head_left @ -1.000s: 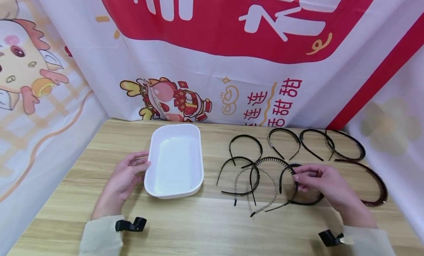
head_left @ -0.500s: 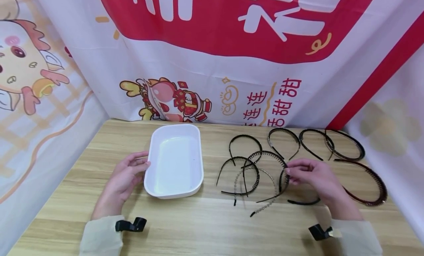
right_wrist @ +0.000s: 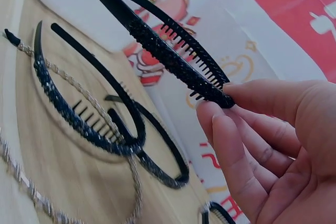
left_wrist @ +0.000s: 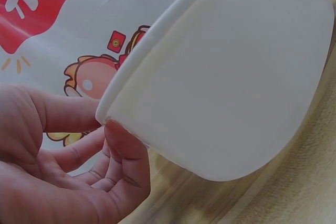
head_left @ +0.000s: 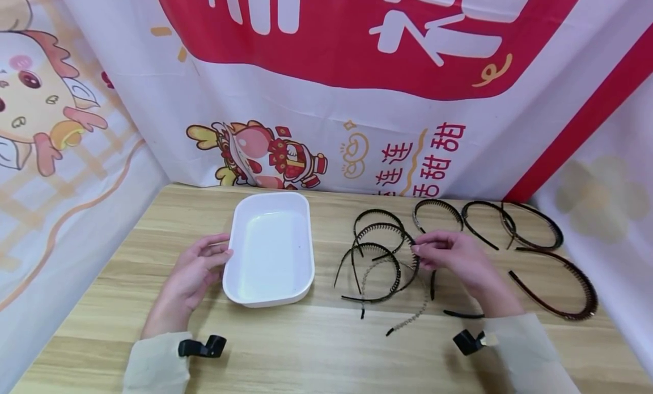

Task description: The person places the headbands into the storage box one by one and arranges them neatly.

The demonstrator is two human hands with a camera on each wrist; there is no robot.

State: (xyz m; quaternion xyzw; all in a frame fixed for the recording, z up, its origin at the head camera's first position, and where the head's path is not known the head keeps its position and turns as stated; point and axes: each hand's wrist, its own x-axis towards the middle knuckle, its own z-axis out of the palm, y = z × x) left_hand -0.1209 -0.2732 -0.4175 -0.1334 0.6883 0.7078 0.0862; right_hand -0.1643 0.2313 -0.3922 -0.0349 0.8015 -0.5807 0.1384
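Note:
My right hand [head_left: 459,262] pinches a black toothed headband [head_left: 414,258] and holds it above other headbands on the table. In the right wrist view, thumb and fingertips of the hand [right_wrist: 278,150] grip the glittery outer band [right_wrist: 173,61] near its curve, its ends pointing away. Below it lie another black headband [right_wrist: 79,124] and a twisted light-coloured one [right_wrist: 31,187]. My left hand [head_left: 196,272] holds the left side of a white tray [head_left: 270,258] that has nothing in it; in the left wrist view the fingers and thumb [left_wrist: 126,145] pinch its rim [left_wrist: 136,56].
Several headbands lie along the back right, among them a black one [head_left: 476,227] and a dark reddish one [head_left: 586,292] at the far right. A printed cloth [head_left: 326,127] hangs behind the wooden table [head_left: 285,348].
My right hand has moved left with the black headband, over the left group of headbands and closer to the tray. The left hand and the tray have stayed in place.

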